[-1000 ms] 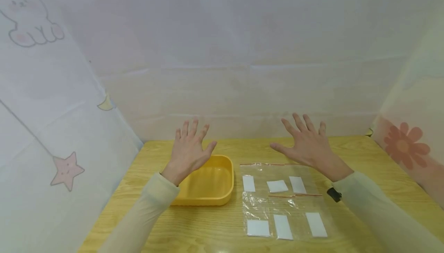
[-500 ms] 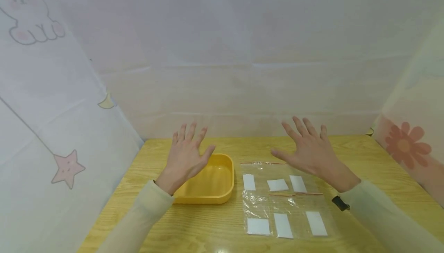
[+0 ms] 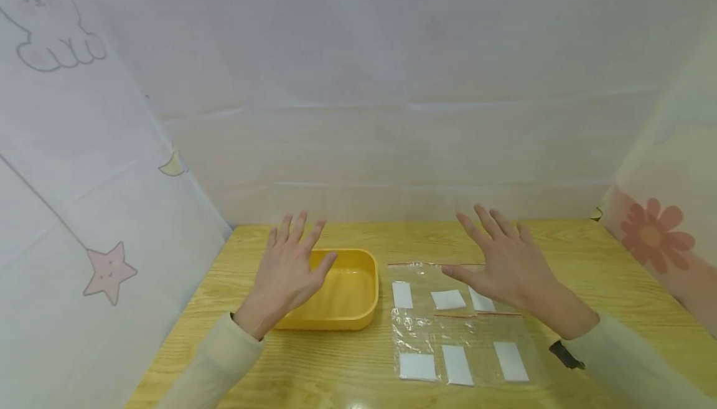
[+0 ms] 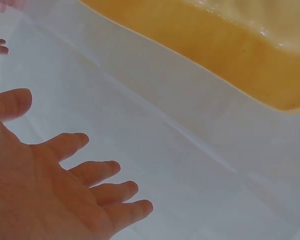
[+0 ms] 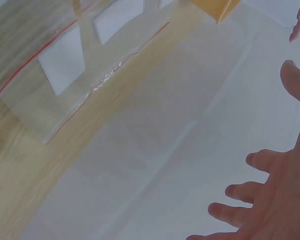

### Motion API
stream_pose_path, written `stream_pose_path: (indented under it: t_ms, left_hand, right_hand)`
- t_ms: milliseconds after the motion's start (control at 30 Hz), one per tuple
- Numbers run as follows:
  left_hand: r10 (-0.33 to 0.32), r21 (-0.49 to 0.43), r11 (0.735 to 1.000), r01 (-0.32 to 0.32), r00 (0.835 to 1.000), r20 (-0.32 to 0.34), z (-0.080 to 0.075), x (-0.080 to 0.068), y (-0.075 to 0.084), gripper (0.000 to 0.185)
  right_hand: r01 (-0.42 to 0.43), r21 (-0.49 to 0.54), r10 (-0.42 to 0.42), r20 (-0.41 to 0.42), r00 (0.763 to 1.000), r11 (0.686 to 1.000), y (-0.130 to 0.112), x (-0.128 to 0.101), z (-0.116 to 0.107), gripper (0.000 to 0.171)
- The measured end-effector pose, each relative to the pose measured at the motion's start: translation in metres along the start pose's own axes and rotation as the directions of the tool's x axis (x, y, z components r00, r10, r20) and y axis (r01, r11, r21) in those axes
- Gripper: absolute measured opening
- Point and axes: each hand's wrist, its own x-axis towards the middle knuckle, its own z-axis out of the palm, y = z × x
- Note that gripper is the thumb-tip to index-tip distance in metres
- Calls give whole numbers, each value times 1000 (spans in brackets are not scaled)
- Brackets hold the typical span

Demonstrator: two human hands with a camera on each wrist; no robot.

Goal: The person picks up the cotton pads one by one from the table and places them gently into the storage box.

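My left hand (image 3: 288,275) is held in the air with its fingers spread, overlapping the left side of a yellow rectangular tub (image 3: 350,291) in the head view. It holds nothing; the left wrist view shows its bare palm (image 4: 35,185). Over on the right, my right hand (image 3: 512,269) also hovers with fingers apart and holds nothing. Below and left of it lie several clear zip bags (image 3: 414,331) with red seal strips, arranged in two rows. Each has a white rectangular piece (image 3: 417,366) in it. The right hand hides part of the upper right bag.
Everything stands on a light wood-grain table (image 3: 325,371). A pale sheet (image 3: 358,147) rises behind its back edge, with printed side walls at left and right. A black object (image 3: 566,355) sits at the right sleeve's cuff.
Both hands have drawn back toward the person and spread slightly farther apart, fingers still extended. The tub and the bags have stayed in place.
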Motion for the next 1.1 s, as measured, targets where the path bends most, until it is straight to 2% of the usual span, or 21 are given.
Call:
stream_pose_path:
  t_ms: [400,533,700,900,1000,1100]
  left_hand:
    - [-15,-34,999,15,1000,1,1,-24,-13,76]
    - [-34,-66,997,33,999,0,6,-33,-24,76]
    - [-79,-141,987,81,997,24,13,-46,-42,77]
    - [-127,-293,945,144,989,78,23,-59,-64,82]
    - [-134,-360,919,159,987,93,30,-66,-77,80]
    - [-130,-423,891,165,985,112,36,-72,-89,78]
  right_hand:
    - [51,21,-50,-52,997,998,-6,-23,7,105]
    - [59,14,-58,-66,996,998,-6,-33,10,104]
    - [36,16,-35,-43,998,999,-3,-44,13,101]
    - [-14,188,11,15,1000,982,8,-59,18,100]
    - [-39,328,18,69,997,944,15,-65,19,97]
    - [-60,465,6,118,993,883,24,-71,21,94]
